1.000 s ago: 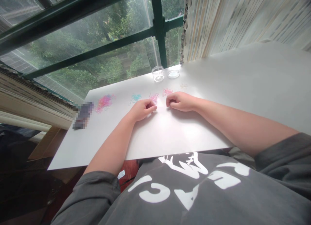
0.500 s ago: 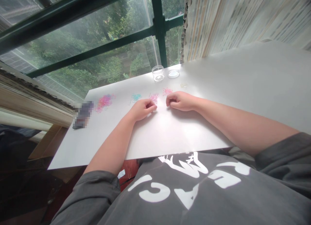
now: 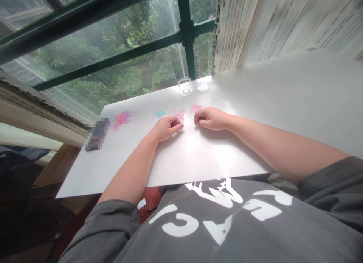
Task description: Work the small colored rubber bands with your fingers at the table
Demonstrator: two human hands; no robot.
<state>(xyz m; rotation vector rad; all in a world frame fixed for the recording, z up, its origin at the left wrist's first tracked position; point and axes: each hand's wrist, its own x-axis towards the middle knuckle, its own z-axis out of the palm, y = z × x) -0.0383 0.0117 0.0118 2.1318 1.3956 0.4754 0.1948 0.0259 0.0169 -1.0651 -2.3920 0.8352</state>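
My left hand [image 3: 168, 127] rests on the white table, its fingers curled and thumb brought close to the index finger. Just beyond it lies a pile of pink-violet thin bands [image 3: 180, 114], partly behind the fingers. My right hand [image 3: 210, 118] is curled on the table a short gap away, fingertips turned down; anything inside is hidden. Past its knuckles sits a small heap of pink-red bands [image 3: 195, 107]. A few pale yellowish bands [image 3: 215, 100] lie behind the right wrist. To the left are a teal pile of bands [image 3: 159, 114] and a bigger mixed-colour pile [image 3: 123, 120].
A clear round jar [image 3: 185, 86] stands at the table's [image 3: 113, 168] window-side edge, beside a round clear lid [image 3: 203, 87]. A pixelated dark object [image 3: 98, 134] lies near the left edge. A green-framed window [image 3: 185, 36] and a striped curtain [image 3: 255, 24] border the table.
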